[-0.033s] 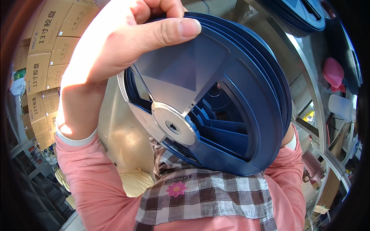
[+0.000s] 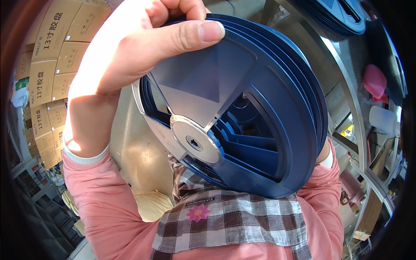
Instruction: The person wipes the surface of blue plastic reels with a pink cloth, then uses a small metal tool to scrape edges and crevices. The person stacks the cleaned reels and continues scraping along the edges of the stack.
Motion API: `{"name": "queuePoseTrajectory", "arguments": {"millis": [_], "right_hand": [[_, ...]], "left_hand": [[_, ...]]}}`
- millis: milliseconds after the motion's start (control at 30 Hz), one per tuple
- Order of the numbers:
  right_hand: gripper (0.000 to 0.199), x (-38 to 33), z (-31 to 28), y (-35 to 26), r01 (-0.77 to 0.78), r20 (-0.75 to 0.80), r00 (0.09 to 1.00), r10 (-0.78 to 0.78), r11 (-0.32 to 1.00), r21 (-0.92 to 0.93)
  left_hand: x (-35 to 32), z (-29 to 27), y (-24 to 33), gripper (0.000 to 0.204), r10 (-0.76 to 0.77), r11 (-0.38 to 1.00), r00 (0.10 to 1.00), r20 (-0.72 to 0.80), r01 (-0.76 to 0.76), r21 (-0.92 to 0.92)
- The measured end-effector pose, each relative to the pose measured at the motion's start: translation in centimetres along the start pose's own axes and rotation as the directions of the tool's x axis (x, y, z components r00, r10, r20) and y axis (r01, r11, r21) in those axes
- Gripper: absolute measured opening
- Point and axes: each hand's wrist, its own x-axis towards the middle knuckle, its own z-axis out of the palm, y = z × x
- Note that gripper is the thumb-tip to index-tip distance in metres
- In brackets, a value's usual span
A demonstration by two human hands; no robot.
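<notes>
Plainly, the left hand's (image 2: 134, 52) grip pinched the upper rim of the blue reel stack (image 2: 216, 93), thumb laid across its front face. The stack hung tilted before the checked apron (image 2: 242, 216); the right hand's grip (hidden behind the reels) could not be told.

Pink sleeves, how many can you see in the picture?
2: the left sleeve, below the left hand gripping the blue reel stack, and the right sleeve, partly hidden behind that stack. No others show.
</notes>
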Motion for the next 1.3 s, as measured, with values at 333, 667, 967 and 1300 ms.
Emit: {"name": "queuePoseTrajectory", "arguments": {"millis": [333,667,967,1300], "right_hand": [[0.055,-0.5,-0.1,1.7,0.102,-0.019,0.994,-0.108,0.976,-0.194],[0.064,-1.9,-1.2,4.4,0.279,-0.037,0.949,-0.314,0.887,-0.369],[0.043,0.6,0.4,-1.4,0.044,-0.044,0.997,-0.068,0.911,-0.411],[0.017,0.3,0.3,-3.1,-0.29,-0.442,0.897,-0.026,0.72,-0.631]], "left_hand": [[0.8,0.3,1.8,0.021,0.043,0.999,0.996,0.081,-0.043,-0.001],[4.0,-3.0,-0.9,0.027,0.173,0.961,0.918,0.357,-0.079,-0.264],[4.5,-5.9,-3.7,0.046,0.182,0.958,0.902,0.391,-0.073,-0.276],[3.9,-7.1,-4.4,0.053,0.44,0.882,0.746,0.5,-0.463,-0.085]]}}
